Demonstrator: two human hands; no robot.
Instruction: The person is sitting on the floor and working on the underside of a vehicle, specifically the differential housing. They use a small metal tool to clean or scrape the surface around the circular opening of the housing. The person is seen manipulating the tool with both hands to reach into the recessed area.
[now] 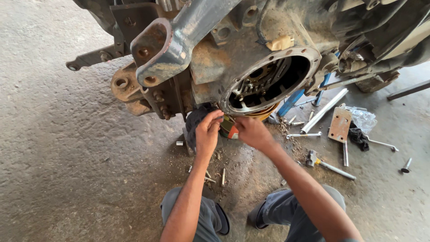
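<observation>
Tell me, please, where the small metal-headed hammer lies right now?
The small metal-headed hammer lies on the concrete floor to the person's right, beside the right forearm, below the flat rusty metal plate.

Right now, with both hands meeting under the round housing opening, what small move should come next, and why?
Probably steady the small orange-tipped item before lifting it: the left hand and right hand pinch it together just below the flange, and the grip looks shared.
</observation>
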